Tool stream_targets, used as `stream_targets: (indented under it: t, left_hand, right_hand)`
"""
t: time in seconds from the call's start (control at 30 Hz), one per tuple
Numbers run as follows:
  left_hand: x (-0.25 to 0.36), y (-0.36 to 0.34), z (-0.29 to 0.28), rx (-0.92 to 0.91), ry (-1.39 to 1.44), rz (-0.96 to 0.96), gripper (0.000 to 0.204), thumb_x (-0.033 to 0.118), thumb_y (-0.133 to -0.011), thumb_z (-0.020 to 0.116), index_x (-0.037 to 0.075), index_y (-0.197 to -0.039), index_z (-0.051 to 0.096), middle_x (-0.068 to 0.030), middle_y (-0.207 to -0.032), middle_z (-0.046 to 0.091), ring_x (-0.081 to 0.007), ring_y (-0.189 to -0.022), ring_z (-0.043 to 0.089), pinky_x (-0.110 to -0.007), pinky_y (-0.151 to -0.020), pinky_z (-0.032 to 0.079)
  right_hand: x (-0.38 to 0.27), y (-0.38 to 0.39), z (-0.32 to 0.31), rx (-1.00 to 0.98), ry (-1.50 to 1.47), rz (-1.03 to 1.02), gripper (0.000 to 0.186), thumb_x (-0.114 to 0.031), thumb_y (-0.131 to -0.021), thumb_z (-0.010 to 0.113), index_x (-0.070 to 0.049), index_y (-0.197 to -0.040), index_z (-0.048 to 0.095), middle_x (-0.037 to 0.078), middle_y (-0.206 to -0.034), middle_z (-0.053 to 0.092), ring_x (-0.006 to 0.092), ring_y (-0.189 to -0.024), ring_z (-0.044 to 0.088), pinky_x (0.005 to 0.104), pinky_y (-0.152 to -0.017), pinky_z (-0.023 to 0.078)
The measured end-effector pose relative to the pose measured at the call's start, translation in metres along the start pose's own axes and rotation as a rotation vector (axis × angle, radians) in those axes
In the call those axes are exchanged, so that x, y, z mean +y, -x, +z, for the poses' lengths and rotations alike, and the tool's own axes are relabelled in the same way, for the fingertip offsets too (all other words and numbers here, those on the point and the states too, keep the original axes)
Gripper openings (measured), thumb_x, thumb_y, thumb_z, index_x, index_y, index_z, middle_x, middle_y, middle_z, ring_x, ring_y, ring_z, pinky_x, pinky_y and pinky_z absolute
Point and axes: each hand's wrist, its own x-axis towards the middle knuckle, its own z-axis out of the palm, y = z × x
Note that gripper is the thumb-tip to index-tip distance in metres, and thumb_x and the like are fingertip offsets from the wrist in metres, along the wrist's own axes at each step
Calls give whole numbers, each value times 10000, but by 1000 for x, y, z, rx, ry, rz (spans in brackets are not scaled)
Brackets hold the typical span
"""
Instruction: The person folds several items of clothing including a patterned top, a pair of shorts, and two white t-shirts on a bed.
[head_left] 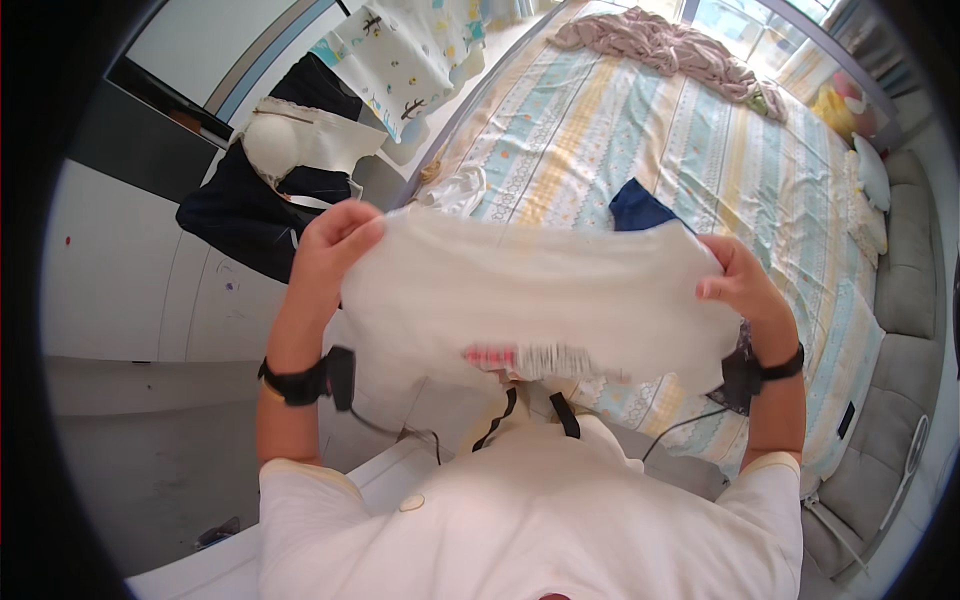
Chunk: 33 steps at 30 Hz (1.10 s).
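A thin white garment [540, 290] with a red and dark print low on its front is stretched sideways before my chest. My left hand [338, 245] pinches its upper left corner between thumb and fingers. At the opposite upper corner, my right hand [738, 275] grips the cloth the same way. The lower part of the garment hangs loose and slightly blurred, so its exact kind cannot be made out. Just beyond its top edge a dark blue cloth [645, 207] lies on the bed, partly hidden, and a white cloth [455, 190] lies near the bed's left edge.
The bed [560, 120] has a striped blue, yellow and white sheet. A crumpled pinkish blanket [670, 50] lies at its far end. Left of it are a cream bra [280, 145], dark clothes [230, 205] and a patterned cloth [400, 60]. A grey padded headboard [905, 260] borders the right.
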Motion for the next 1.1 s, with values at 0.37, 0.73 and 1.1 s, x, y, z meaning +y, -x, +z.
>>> stream_targets:
  t: [0.37,0.73,1.1]
  left_hand:
    - [12,-48,90,-97,61,-39,198,228,-895,548,35,-908,508,1,-686,572,-43,-590,529,-201,-494,413]
    - [57,-37,197,-406,336,263,166,132,-923,447,-9,-1007,472,-58,-754,580,-139,-703,595,-260,-646,494]
    - [109,-39,179,-79,-135,627,591,246,-665,765,107,-1178,505,-115,-981,581,-276,-980,538,-365,-853,424]
  right_hand:
    - [-8,-11,-5,563,261,-38,339,-303,-871,558,27,-838,628,34,-628,592,88,-542,542,258,-501,438]
    - [-36,-3,57,492,333,-367,280,-241,-949,437,-4,-872,563,34,-672,542,90,-630,479,265,-576,410]
    - [-82,26,54,265,169,-440,178,-166,-922,490,-13,-996,543,5,-795,569,53,-753,521,233,-644,438]
